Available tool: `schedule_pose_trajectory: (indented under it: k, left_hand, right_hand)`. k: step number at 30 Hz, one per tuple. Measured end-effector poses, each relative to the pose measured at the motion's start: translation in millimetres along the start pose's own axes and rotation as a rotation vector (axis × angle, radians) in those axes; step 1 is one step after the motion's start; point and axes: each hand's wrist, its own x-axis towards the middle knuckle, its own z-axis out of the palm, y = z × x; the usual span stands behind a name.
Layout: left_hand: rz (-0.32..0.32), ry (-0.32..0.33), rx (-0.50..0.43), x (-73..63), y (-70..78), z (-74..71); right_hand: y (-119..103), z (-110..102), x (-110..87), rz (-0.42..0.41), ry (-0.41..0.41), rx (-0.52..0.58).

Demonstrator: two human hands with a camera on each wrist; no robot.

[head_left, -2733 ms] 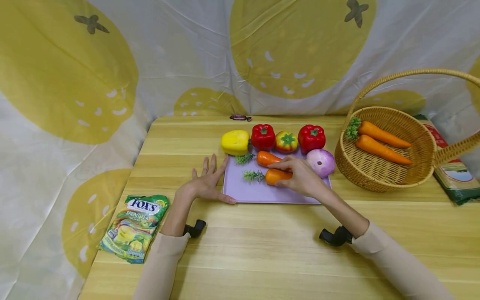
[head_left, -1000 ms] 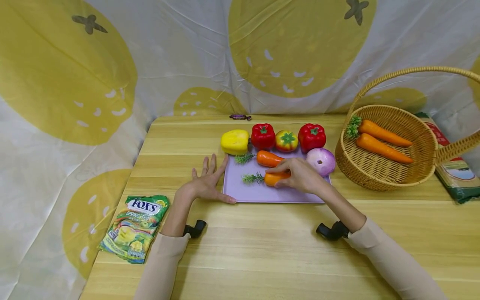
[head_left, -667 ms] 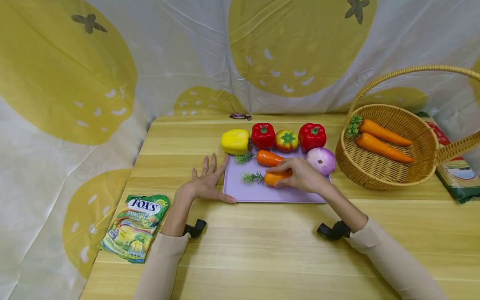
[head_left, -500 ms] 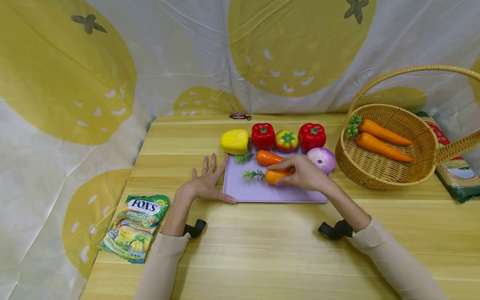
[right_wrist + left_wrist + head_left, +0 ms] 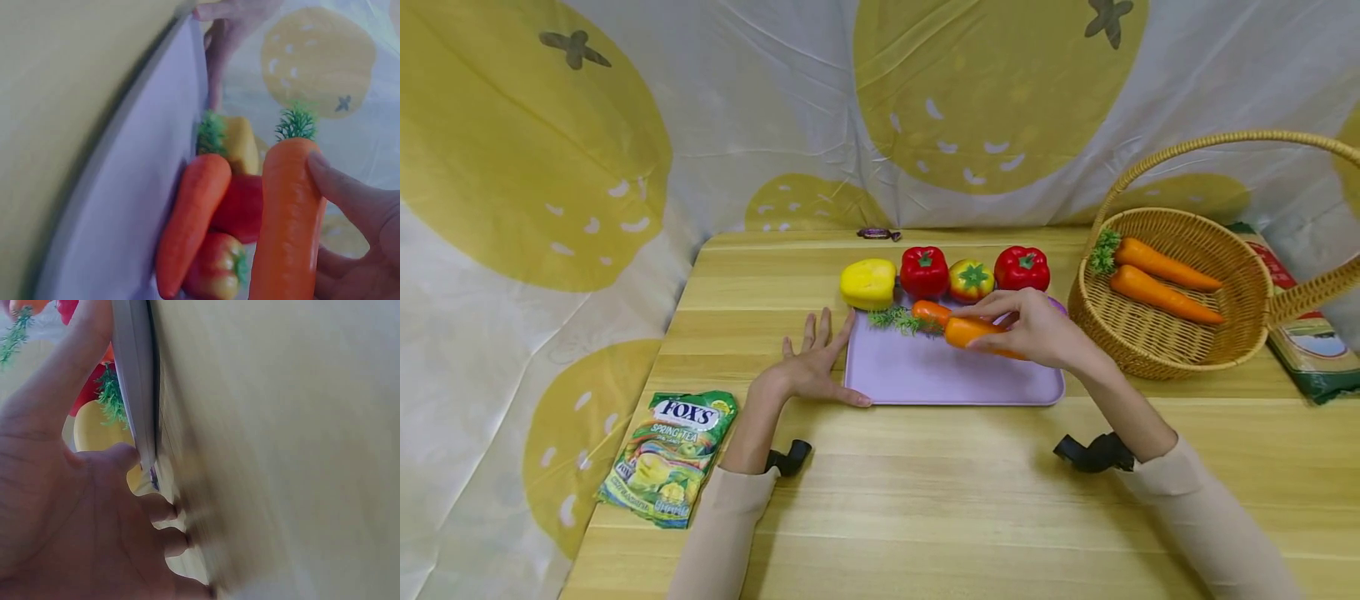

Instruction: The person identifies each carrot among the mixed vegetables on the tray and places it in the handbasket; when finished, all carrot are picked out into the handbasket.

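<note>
My right hand (image 5: 1033, 329) grips an orange carrot (image 5: 289, 212) by its thick upper part, lifted over the lilac tray (image 5: 925, 375). Its feathery green top points left. Another carrot (image 5: 194, 212) lies on the tray behind it, partly covered in the head view. My left hand (image 5: 808, 371) spreads its straight fingers at the tray's left edge, thumb at the near corner. Along the tray's far side sit a yellow pepper (image 5: 868, 283), a red pepper (image 5: 924, 272), a red-yellow tomato-like fruit (image 5: 972, 281) and a second red pepper (image 5: 1022, 268). A purple onion (image 5: 1057, 305) is mostly hidden behind my right hand.
A wicker basket (image 5: 1086, 333) with a tall handle stands right of the tray, holding two carrots (image 5: 1165, 296). Behind it lies a green-and-red packet (image 5: 1311, 346). A FOX'S candy bag (image 5: 668, 458) lies at the left, and a wrapped candy (image 5: 878, 234) at the back edge.
My right hand has lifted the nearer carrot off the tray and moved it up and to the right, now overlapping the other carrot and the onion. The left hand has stayed put.
</note>
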Motion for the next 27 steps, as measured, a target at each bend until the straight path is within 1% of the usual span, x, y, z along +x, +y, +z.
schedule_pose_trajectory:
  k: [5,8,12,15,18,20,23,25,27]
  left_hand:
    - [0.007,0.021,-0.008,8.2,-8.2,6.3]
    - [-0.002,0.032,-0.001,15.3,-15.9,11.6]
    - [-0.003,0.033,0.003,17.1,-18.0,12.6]
    - [0.016,0.028,-0.006,13.1,-14.4,9.4]
    - [0.027,0.034,-0.001,10.9,-12.5,8.3]
    - [0.029,0.024,-0.002,7.1,-8.1,5.3]
    - [0.022,0.014,0.008,3.4,-3.9,2.8]
    - [0.016,0.0,0.011,0.0,0.2,-0.3]
    - [0.011,0.001,0.03,0.0,0.2,-0.1]
  right_hand:
    - [-2.8,-20.3,-7.3,0.057,0.035,0.01]
    - [-4.9,-33.2,-12.2,0.109,0.073,0.01]
    - [-6.8,-52.7,-19.1,0.165,0.113,0.031]
    - [-5.9,-70.0,-24.6,0.193,0.134,0.022]
    - [-0.6,-87.9,-29.7,0.229,0.153,-0.005]
    - [3.8,-99.7,-33.2,0.255,0.166,-0.016]
    - [11.0,-117.6,-39.5,0.271,0.188,-0.028]
    - [15.3,-129.3,-44.1,0.271,0.201,-0.02]
    - [20.1,-140.4,-48.0,0.266,0.203,0.004]
